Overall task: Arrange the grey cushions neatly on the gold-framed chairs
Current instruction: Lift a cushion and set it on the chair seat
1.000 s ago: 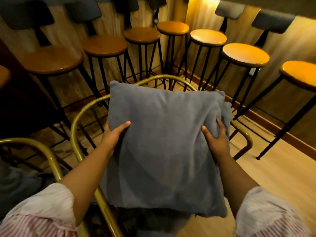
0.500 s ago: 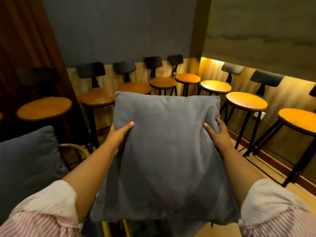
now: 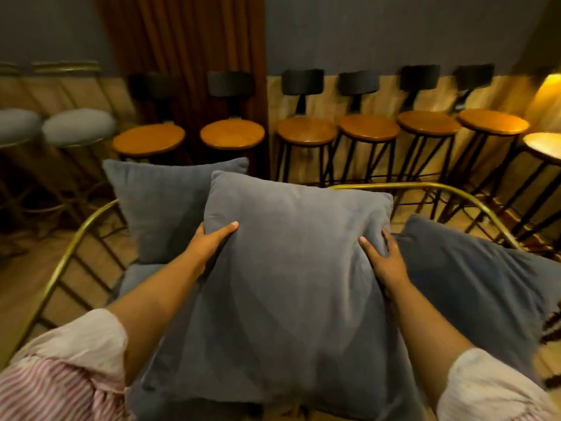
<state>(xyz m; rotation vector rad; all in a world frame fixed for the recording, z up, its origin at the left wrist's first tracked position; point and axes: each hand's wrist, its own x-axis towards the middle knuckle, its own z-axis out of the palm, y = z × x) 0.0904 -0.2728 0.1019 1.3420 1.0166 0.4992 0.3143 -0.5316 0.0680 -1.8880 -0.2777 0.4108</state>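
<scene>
The held cushion point(image 3: 291, 287) is showing plain slate grey — the same as the cushions at ten o'clock point(image 3: 170, 208) and three o'clock point(image 3: 473, 275). The chair frames point(image 3: 65, 262) are gleaming gold. The sleeves point(image 3: 57, 387) are showing pink-and-white stripes with pale cuffs. The stools point(image 3: 306, 130) at twelve o'clock are glowing amber-brown on black legs — the curtain point(image 3: 182, 53) is looking rust-brown.

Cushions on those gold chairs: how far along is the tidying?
Partly done. One grey cushion already stands upright against the back of the left gold-framed chair. Both hands, left and right, grip the held cushion, not yet set down. Another cushion lies slumped in the right gold-framed chair and probably needs straightening.
</scene>
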